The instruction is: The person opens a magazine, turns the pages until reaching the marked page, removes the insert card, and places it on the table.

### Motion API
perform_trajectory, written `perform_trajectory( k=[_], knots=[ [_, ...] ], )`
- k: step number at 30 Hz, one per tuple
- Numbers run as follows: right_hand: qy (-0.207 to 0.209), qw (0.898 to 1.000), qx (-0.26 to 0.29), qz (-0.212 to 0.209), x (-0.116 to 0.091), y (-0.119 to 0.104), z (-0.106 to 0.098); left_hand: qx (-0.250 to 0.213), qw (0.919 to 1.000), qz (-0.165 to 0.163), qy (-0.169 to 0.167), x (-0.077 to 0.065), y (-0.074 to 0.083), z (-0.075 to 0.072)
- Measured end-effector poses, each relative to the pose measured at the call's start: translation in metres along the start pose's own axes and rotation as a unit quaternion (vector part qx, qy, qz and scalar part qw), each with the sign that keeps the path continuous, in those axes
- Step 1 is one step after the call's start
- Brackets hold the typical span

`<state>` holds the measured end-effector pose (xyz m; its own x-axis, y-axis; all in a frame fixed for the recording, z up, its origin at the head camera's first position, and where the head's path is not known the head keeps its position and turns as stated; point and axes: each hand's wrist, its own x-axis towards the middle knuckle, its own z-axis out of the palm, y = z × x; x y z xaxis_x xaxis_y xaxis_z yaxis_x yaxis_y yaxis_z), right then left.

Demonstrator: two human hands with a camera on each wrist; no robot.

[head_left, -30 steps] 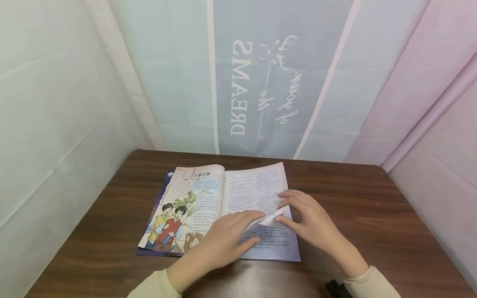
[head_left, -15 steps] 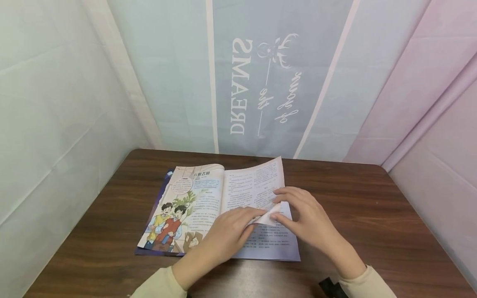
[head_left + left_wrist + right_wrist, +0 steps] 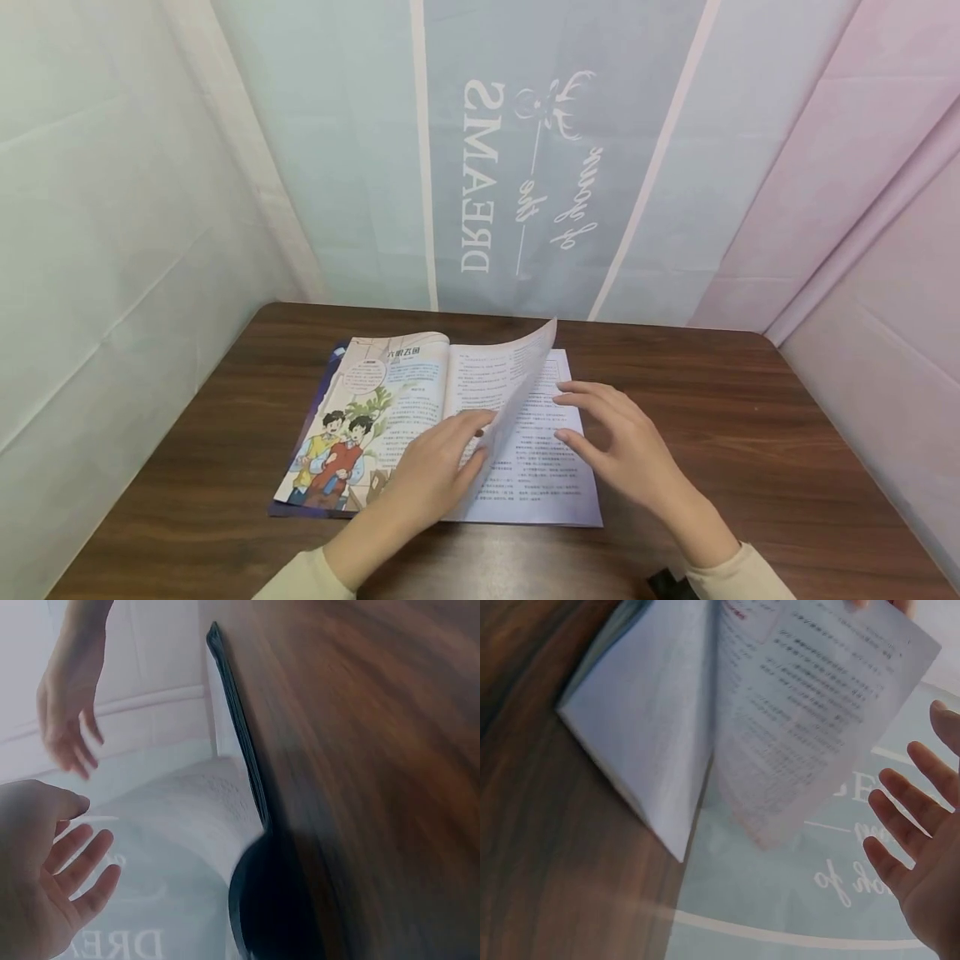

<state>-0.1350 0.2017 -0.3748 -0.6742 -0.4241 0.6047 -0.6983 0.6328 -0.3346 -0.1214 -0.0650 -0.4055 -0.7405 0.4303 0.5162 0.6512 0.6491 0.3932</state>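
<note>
An open magazine (image 3: pixel 408 392) lies on the table, its left page showing two cartoon figures. My left hand (image 3: pixel 438 467) pinches the edge of a lifted page (image 3: pixel 517 396) between thumb and fingers. That page stands up and curves leftward, uncovering the printed page (image 3: pixel 547 475) beneath. My right hand (image 3: pixel 626 450) hovers over the right side of the magazine, fingers spread and holding nothing. In the right wrist view a gap separates the right hand (image 3: pixel 930 825) from the raised page (image 3: pixel 810 697); only fingertips of the left hand appear at the top.
The dark wooden table (image 3: pixel 712 392) stretches out on both sides of the magazine. Behind it hangs a pale curtain (image 3: pixel 360 167) with mirrored lettering. A black object (image 3: pixel 671 583) shows by the right sleeve at the bottom edge.
My left hand has drawn the page leftward, lifting it off the sheet below. The right hand, earlier at the page's curled edge, has let go and now stands apart from it.
</note>
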Motion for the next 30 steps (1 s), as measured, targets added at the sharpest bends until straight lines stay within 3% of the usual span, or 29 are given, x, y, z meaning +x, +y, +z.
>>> perform_trajectory(
  k=[5, 8, 13, 16, 19, 25, 30],
  knots=[
    [-0.036, 0.999, -0.011, 0.005, -0.009, 0.006, 0.001, 0.012, 0.9995, -0.023, 0.020, -0.006, -0.011, -0.013],
    [-0.066, 0.998, -0.019, 0.009, -0.014, 0.008, 0.001, 0.016, 0.9974, -0.063, 0.032, -0.012, -0.017, -0.023],
    [-0.115, 0.992, -0.032, 0.026, -0.022, 0.013, 0.001, -0.014, 0.9893, -0.139, 0.042, -0.023, -0.022, -0.041],
    [-0.140, 0.989, -0.041, 0.033, -0.027, 0.018, 0.003, -0.024, 0.9857, -0.160, 0.046, -0.029, -0.026, -0.053],
    [-0.160, 0.985, -0.049, 0.038, -0.031, 0.021, 0.004, -0.025, 0.9839, -0.170, 0.050, -0.036, -0.032, -0.062],
    [-0.201, 0.977, -0.065, 0.042, -0.040, 0.027, 0.004, -0.003, 0.9844, -0.154, 0.086, -0.050, -0.046, -0.073],
    [-0.224, 0.972, -0.068, 0.036, -0.048, 0.032, 0.005, 0.003, 0.9816, -0.171, 0.085, -0.061, -0.054, -0.080]
  ],
)
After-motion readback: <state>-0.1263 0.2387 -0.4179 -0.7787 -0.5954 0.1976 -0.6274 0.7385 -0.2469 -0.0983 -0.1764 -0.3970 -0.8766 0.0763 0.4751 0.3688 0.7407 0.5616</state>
